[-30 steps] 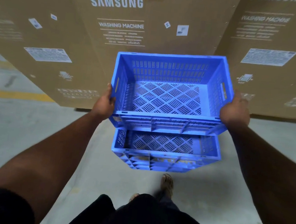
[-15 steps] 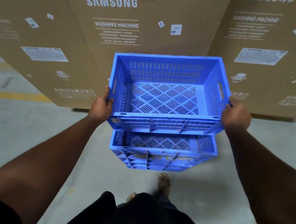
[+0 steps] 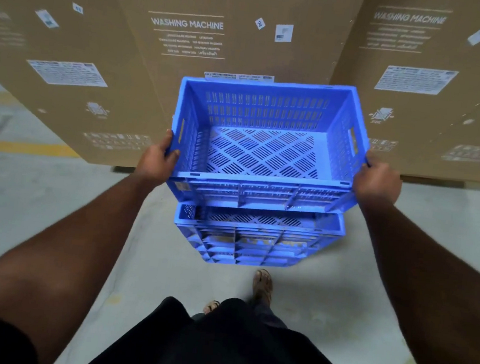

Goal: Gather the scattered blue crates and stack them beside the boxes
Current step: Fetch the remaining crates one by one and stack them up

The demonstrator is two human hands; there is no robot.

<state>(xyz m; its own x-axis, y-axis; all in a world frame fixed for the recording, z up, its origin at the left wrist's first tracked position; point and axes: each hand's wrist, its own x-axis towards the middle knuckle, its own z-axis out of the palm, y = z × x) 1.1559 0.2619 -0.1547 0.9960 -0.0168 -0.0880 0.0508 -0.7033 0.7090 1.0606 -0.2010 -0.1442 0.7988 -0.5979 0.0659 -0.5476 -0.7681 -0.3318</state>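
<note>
Concrete warehouse floor (image 3: 51, 221), grey, with a yellow line at the left edge; dark shorts and a sandalled foot (image 3: 263, 285) nearest the camera. Beyond the foot, the lower crate (image 3: 256, 243) sits on the floor just in front of the cardboard boxes (image 3: 187, 22). Held above it is the upper crate (image 3: 265, 155), empty and tilted slightly toward the camera. Left hand (image 3: 158, 158) grips its left wall near the front corner, thumb hooked over the rim. Right hand (image 3: 378, 181) grips the right front corner, fingers curled round it.

Risks, as a judgement:
- Upper crate sits a bit back and to the left of the lower one's outline. Lowered like this, its base could catch the lower rim and rest skewed rather than seated.
- Both grips are at the front corners, so the far end could dip and strike first.
- Fingers under the rim may get pinched on set-down.
- Boxes are near behind, so a forward push could bump them.

Hard to tell:
- Gap between the two crates: the upper front wall covers it.
- Lower crate's far rim and most of its floor are hidden.
- Whether the lower crate touches the boxes is unclear.
- Fingers on the outer walls are mostly out of sight.
- Small print on the boxes is blurred.
- No other crates in view.
</note>
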